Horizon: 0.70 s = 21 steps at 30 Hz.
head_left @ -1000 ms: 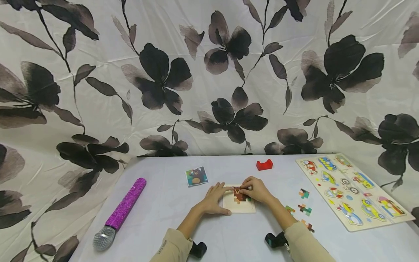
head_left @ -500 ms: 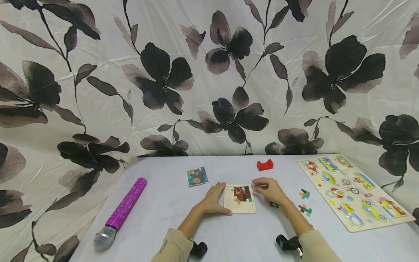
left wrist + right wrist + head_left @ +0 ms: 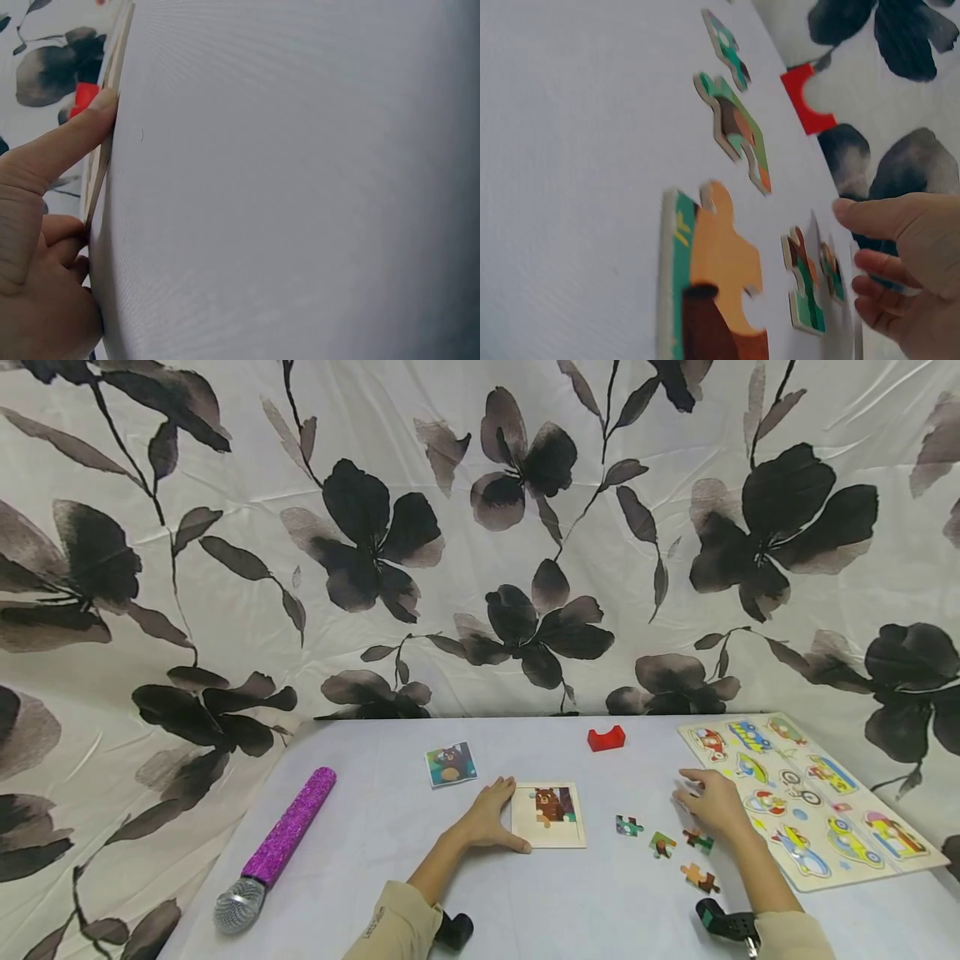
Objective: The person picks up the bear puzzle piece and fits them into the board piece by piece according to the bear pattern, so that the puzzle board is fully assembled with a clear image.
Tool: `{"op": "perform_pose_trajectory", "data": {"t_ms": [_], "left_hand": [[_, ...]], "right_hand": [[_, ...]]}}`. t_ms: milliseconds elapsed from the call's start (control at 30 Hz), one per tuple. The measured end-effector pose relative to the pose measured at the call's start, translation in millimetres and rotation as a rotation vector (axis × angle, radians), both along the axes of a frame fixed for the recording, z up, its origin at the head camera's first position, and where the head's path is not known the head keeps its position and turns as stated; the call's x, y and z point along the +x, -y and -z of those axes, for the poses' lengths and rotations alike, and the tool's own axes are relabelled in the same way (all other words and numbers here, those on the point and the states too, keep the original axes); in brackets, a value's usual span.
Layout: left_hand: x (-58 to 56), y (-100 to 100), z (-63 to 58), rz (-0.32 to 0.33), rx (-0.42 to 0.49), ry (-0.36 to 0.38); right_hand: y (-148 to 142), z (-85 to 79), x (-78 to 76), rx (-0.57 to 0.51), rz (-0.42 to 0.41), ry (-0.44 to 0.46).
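Observation:
My left hand (image 3: 486,820) holds the left side of a small pale wooden puzzle board (image 3: 522,827), thumb by the near corner, fingers by the far one. In the left wrist view the thumb (image 3: 103,101) lies against the board's edge. Inside the frame, joined pieces (image 3: 553,806) show a brown bear. Over the loose jigsaw pieces at the right hovers my right hand (image 3: 716,806), holding nothing, fingers loosely bent. A green piece (image 3: 628,826), a green-brown piece (image 3: 662,845) and an orange-brown piece (image 3: 701,877) lie nearby. In the right wrist view, another piece (image 3: 831,271) is nearest the fingers.
A bear picture card (image 3: 452,764) lies behind the board, and a red block (image 3: 606,738) stands at the back. To the right is a large vehicle puzzle board (image 3: 806,814). A glittery purple microphone (image 3: 288,827) lies at the left.
My right hand has left the bear picture and moved right, over the loose pieces, uncovering a piece set at the bear's right. My left hand has stayed on the board.

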<state>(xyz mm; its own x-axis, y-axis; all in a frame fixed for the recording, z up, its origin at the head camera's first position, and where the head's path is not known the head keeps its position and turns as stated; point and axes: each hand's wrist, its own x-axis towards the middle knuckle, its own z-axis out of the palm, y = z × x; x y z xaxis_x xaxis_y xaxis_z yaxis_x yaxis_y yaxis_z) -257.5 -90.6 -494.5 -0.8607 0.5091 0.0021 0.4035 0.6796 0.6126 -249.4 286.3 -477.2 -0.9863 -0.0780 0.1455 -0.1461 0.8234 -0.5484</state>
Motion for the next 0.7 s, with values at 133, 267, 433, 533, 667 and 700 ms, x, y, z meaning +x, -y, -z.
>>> {"op": "perform_pose_trajectory", "data": {"t_ms": [133,267,433,533,667,700], "left_hand": [[-0.6,0,0.6,-0.009,-0.005,0.008],[-0.4,0,-0.1,-0.018,0.007,0.029],[0.3,-1,-4.2,-0.026,-0.027,0.026],[-0.8,-2,-7.7,-0.021,-0.066,0.022],[-3.1,-1,-13.9,-0.008,-0.091,0.06],[-3.5,0,-15.5,-0.007,-0.097,0.075]], "right_hand": [[-9,1.9,-0.5,0.057,-0.004,0.055],[-10,3.4,-0.9,0.05,-0.021,0.094],[-12,0.7,1.1,0.027,-0.042,0.136],[-16,-3.1,2.5,0.03,-0.048,0.15],[-20,-6.3,3.0,0.002,-0.032,0.161],[-20,-6.7,2.9,-0.009,-0.024,0.162]]}}
